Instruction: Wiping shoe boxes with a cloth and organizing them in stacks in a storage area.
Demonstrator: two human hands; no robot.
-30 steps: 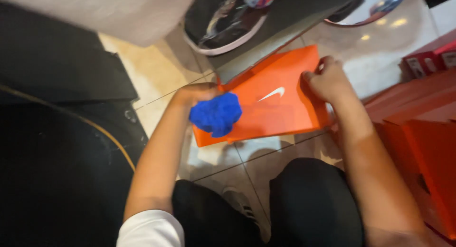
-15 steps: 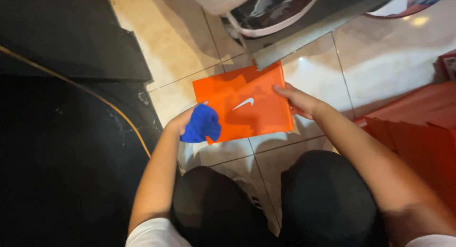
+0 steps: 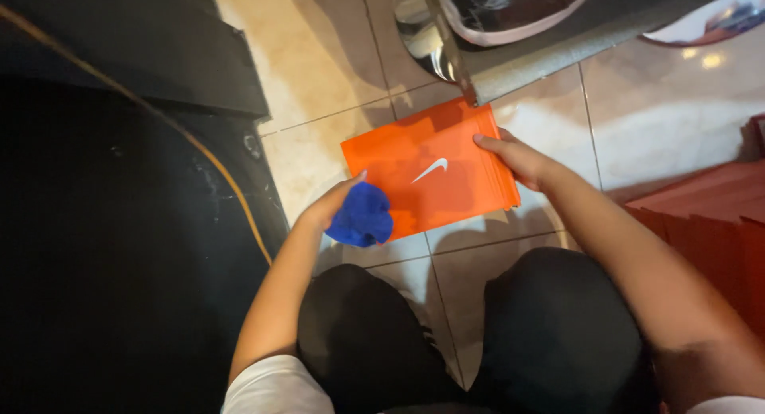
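Observation:
An orange shoe box lid (image 3: 426, 171) with a white curved mark lies flat above the tiled floor, in front of my knees. My left hand (image 3: 331, 207) is closed around a bunched blue cloth (image 3: 362, 216), which rests at the lid's near left corner. My right hand (image 3: 518, 157) grips the lid's right edge, fingers laid on top.
Beige floor tiles (image 3: 327, 79) surround the lid. A grey shelf edge (image 3: 574, 47) with wrapped sneakers (image 3: 510, 11) runs across the top. Orange boxes (image 3: 709, 223) stack at the right. A black mat (image 3: 119, 223) with a yellow cable (image 3: 231, 191) fills the left.
The blue cloth has slid from the lid's middle left down to its near left corner. The view has shifted, so the lid sits lower and more centred.

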